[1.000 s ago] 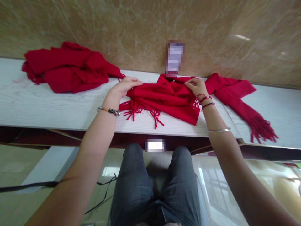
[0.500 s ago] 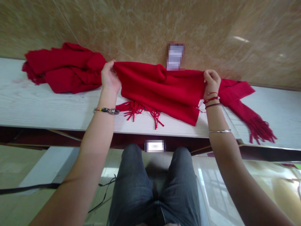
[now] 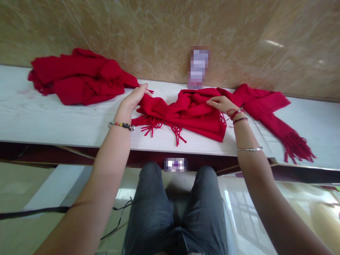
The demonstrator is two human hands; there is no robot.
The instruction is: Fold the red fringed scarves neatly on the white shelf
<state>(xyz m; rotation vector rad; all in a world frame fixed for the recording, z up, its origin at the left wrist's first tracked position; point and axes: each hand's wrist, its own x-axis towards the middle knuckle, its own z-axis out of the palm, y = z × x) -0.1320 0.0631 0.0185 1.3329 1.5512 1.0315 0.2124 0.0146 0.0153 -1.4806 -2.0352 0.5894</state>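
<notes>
A red fringed scarf (image 3: 186,111) lies loosely bunched on the white tabletop, its tassels pointing toward me. At its left end my left hand (image 3: 136,96) is closed on the edge, the fingertips partly hidden. My right hand (image 3: 222,104) pinches the cloth near the scarf's right side, thumb and fingers together. To the left sits a crumpled heap of the same red cloth (image 3: 85,79). On the right, a folded red length with a fringed end (image 3: 294,141) reaches the middle cloth; whether it is one piece with it I cannot tell.
A blurred-out phone-like object (image 3: 198,67) leans on the brown marbled wall (image 3: 148,39) behind the table (image 3: 79,122). Below the front edge, another blurred-out object (image 3: 175,164) shows above my knees. A black cord (image 3: 117,221) hangs at the lower left.
The middle of the scarf, held stretched between my hands before, has slumped into folds on the table. Both hands have come lower and closer together, the right one moving inward.
</notes>
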